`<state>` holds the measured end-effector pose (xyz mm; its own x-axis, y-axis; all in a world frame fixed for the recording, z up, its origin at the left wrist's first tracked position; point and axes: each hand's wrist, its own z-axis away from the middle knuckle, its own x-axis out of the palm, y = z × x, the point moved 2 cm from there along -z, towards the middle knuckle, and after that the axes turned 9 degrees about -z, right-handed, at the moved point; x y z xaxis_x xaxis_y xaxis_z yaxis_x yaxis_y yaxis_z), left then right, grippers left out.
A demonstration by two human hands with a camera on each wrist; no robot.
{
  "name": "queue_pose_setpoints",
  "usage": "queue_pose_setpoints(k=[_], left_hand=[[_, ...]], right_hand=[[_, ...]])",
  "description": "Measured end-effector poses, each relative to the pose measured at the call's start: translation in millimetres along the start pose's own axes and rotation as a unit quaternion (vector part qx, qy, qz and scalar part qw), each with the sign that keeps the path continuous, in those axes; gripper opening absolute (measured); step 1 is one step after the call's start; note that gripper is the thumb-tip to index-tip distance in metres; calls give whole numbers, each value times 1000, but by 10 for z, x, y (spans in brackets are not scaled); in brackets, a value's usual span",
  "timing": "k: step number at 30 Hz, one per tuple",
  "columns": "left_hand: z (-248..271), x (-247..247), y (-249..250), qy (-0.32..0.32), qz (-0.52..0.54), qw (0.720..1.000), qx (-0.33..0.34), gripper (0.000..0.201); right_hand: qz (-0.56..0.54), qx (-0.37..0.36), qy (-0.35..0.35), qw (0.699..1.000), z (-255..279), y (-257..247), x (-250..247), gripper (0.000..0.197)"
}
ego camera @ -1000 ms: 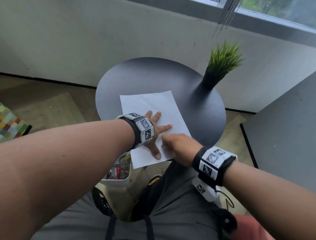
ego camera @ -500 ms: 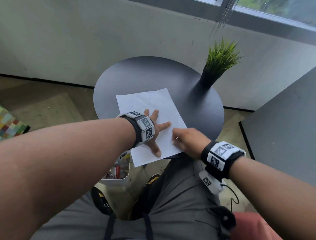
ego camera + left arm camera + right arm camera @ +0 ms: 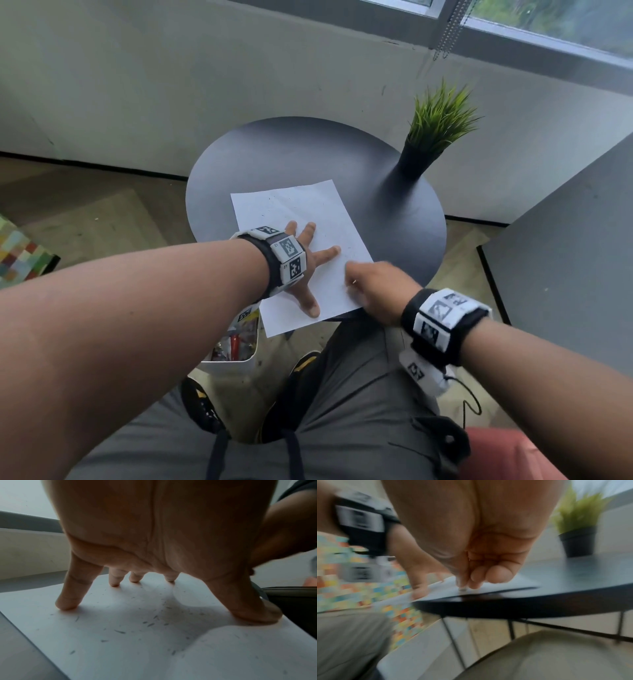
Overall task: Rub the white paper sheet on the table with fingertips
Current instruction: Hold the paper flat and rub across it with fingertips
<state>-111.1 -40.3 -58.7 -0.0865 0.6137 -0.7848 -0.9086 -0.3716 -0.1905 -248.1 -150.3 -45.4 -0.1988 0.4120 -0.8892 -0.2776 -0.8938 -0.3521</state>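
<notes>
A white paper sheet [image 3: 301, 212] speckled with small dark flecks lies on a round black table [image 3: 274, 154], its near corner hanging over the edge. My left hand [image 3: 308, 263] is spread on the sheet, its fingertips [image 3: 67, 604] and thumb pressing the paper [image 3: 120, 635] down. My right hand [image 3: 373, 284] sits at the sheet's near right edge, its fingers curled and bunched. In the right wrist view the bunched fingertips [image 3: 471, 582] touch the paper [image 3: 505, 585]; that view is motion-blurred. I cannot make out anything held in them.
A green potted plant [image 3: 435, 137] in a black pot stands at the table's far right. A white bin [image 3: 233, 349] of clutter sits on the floor under the near left rim. A grey surface [image 3: 565, 240] is on the right, and my knees are below the table.
My right hand has slid to the right over the sheet's near edge, away from the left thumb, and is still moving. The left hand stays spread in place.
</notes>
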Motion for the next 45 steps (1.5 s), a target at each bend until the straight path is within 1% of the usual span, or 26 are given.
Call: queue_pose_setpoints(k=[1,2,3,4,7,8,9,12,13,14,16,18,20,23,25,27,29,30,33,38,40,43,44,45], left_hand=[[-2,4,-2,0,1,1000,1,135],[1,4,-4,-1,1,1000,2,135],[8,5,-4,-2,1,1000,3,135],[16,4,-1,-1,0,1000,3,135],[35,-4,5,3,0,1000,1,134],[37,-5,4,2,-1,1000,0,133],[35,-6,1,1,-2,1000,0,133],[26,3,-23,5,-8,1000,5,133],[38,4,-34,4,-9,1000,7,133],[50,5,-45,2,-9,1000,10,133],[54,-2,-55,0,-3,1000,15,133],[67,-17,-61,-6,-3,1000,20,132],[101,-53,-77,-7,6,999,32,125],[158,-77,-128,21,49,996,71,99],[180,-38,-157,44,61,993,90,90],[188,32,-174,82,54,992,78,94],[199,101,-182,123,50,990,45,102],[206,140,-181,129,48,990,34,108],[209,213,-157,108,37,993,29,122],[124,178,-178,72,44,996,28,126],[105,179,-187,62,52,996,30,128],[83,212,-181,66,55,996,32,129],[82,216,-181,69,55,996,32,130],[83,216,-184,67,56,996,32,130]], right_hand=[[3,-38,-32,999,67,-126,96,5],[-7,-60,-53,997,110,-181,152,4],[-15,-60,-54,997,121,-166,136,3],[-23,-41,-39,998,95,-80,86,3],[-36,57,32,997,13,251,-121,9],[-36,65,43,996,14,273,-130,9],[-32,55,41,997,27,211,-108,8],[-28,-34,-5,999,132,-82,93,9],[-28,-45,-13,999,148,-82,108,8],[-29,-35,-8,999,133,-9,79,6],[-49,38,24,998,84,242,-51,3],[-75,104,48,991,69,475,-188,7],[-112,118,61,985,68,548,-250,11],[-150,92,58,983,49,460,-254,8],[-162,75,47,983,9,368,-236,4],[-163,55,43,984,-51,291,-212,5],[-156,40,43,986,-122,235,-193,4],[-152,34,41,987,-156,210,-176,5],[-135,29,34,990,-257,133,-118,8],[-102,75,71,989,-398,112,-127,10],[-64,37,55,996,-375,2,-52,9],[-20,-72,-21,997,-217,-293,97,12],[-8,-93,-45,995,-200,-321,99,12],[-4,-92,-52,994,-235,-298,69,12]])
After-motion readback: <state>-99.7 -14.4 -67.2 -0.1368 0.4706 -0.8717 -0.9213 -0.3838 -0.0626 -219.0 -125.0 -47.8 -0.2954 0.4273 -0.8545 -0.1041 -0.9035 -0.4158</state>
